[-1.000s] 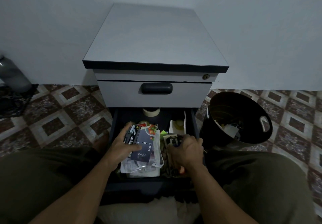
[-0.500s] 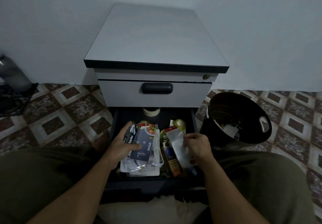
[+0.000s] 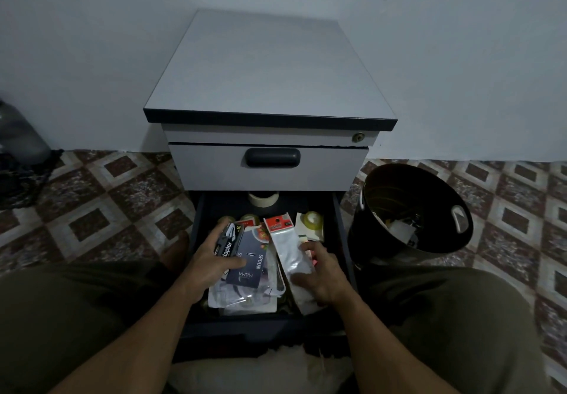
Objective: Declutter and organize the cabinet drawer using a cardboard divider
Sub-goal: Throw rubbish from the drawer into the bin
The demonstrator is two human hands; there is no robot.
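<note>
The lower drawer [image 3: 343,240] of a grey cabinet [image 3: 270,65] stands pulled out, full of loose packets. My left hand [image 3: 211,263] grips a stapler pack [image 3: 228,240] together with a dark card marked SPOON [image 3: 248,267], on top of clear plastic bags [image 3: 242,298]. My right hand [image 3: 319,274] holds a white plastic packet with a red header [image 3: 287,246], lifted at a slant over the drawer's right side. Tape rolls lie at the back: one pale [image 3: 263,198], one clear [image 3: 312,218]. No cardboard divider is in view.
A black bin [image 3: 411,209] with scraps inside stands on the tiled floor right of the drawer. The upper drawer [image 3: 270,165] is closed. A large water bottle [image 3: 18,129] is at the far left. My knees flank the drawer.
My right hand pulled the white packet with the red header out of the drawer's right side and lifted it. My left hand stayed on the stapler pack and card.
</note>
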